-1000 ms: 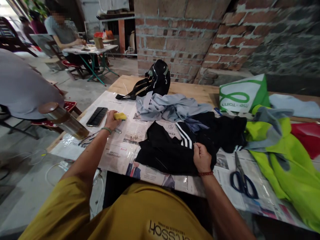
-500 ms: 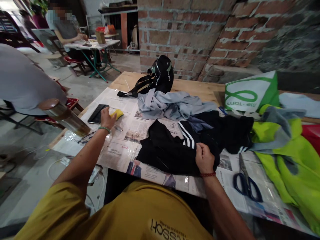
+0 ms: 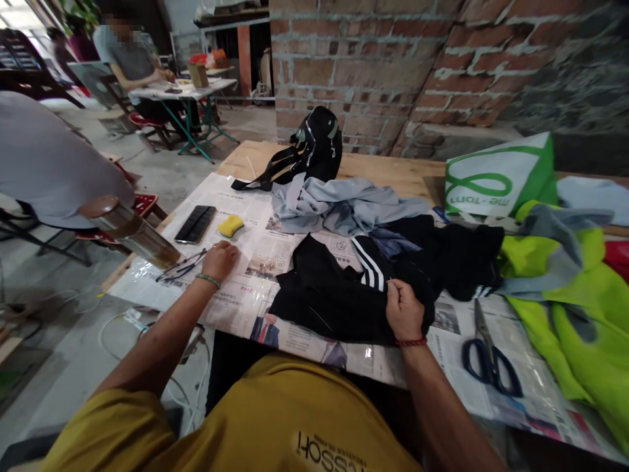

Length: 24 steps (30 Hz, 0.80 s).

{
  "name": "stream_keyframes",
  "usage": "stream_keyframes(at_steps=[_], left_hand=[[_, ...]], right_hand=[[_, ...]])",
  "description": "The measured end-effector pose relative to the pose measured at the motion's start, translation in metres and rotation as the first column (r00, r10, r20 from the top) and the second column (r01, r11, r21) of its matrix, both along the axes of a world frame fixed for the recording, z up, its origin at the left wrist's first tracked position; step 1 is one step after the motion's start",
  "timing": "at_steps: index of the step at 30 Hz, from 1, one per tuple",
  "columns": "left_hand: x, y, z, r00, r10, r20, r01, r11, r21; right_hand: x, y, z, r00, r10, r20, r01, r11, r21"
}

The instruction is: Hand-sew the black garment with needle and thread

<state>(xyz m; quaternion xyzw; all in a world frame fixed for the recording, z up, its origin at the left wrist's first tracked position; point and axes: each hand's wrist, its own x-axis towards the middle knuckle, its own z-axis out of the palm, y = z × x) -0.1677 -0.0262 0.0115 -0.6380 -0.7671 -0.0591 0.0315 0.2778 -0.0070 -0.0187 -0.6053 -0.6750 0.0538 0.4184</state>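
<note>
At two o'clock, metal scissors [image 3: 487,347] with dark-blue looped handles lie on the newspaper-covered wooden bench [image 3: 383,169]. At one, the right hand [image 3: 405,311] pinches the black, white-striped fabric [image 3: 329,301] spread at twelve. Well apart at eleven, the left hand [image 3: 220,261] curls, its contents hidden, just before a yellow sponge [image 3: 230,226].

The black garment [image 3: 324,305] is matt cloth; the yellow sponge [image 3: 230,225] on the left is matt too, the phone [image 3: 195,224] glossy. Newspaper [image 3: 223,308] shows through shiny clear plastic. Far off, the table [image 3: 388,173] is bare wood, the brick wall [image 3: 344,85] rough. On the right, metal-bladed scissors [image 3: 485,335].
</note>
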Motion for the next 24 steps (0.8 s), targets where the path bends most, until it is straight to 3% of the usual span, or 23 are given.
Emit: stream_keyframes(at_steps=[5, 9, 12, 17, 21, 23, 24], left_hand=[[-0.015, 0.014, 0.011, 0.992, 0.101, -0.074, -0.103, 0.994, -0.032], [0.000, 0.016, 0.011, 0.998, 0.060, -0.005, -0.059, 0.989, 0.133], [0.037, 0.012, 0.014, 0.968, -0.181, 0.173, 0.124, 0.947, 0.297], [0.127, -0.001, 0.038, 0.796, -0.481, 0.368, 0.308, 0.845, 0.438], [0.193, -0.012, 0.049, 0.652, -0.650, 0.391, 0.522, 0.758, 0.391], [0.214, -0.011, 0.045, 0.654, -0.682, 0.326, 0.608, 0.731, 0.309], [0.221, -0.009, 0.041, 0.687, -0.671, 0.279, 0.622, 0.742, 0.251]], right_hand=[[0.001, 0.000, -0.001, 1.000, 0.015, -0.002, -0.015, 1.000, 0.005], [0.001, 0.000, -0.001, 1.000, 0.014, -0.006, -0.014, 1.000, 0.002], [0.001, -0.001, -0.002, 1.000, -0.001, -0.027, 0.002, 1.000, 0.017], [0.001, -0.002, -0.001, 0.995, -0.016, -0.098, 0.018, 1.000, 0.020], [0.002, -0.004, 0.000, 0.988, -0.022, -0.152, 0.024, 1.000, 0.011], [0.003, -0.004, 0.000, 0.981, -0.027, -0.194, 0.028, 1.000, 0.006], [0.003, -0.005, 0.002, 0.974, -0.031, -0.224, 0.033, 0.999, 0.006]])
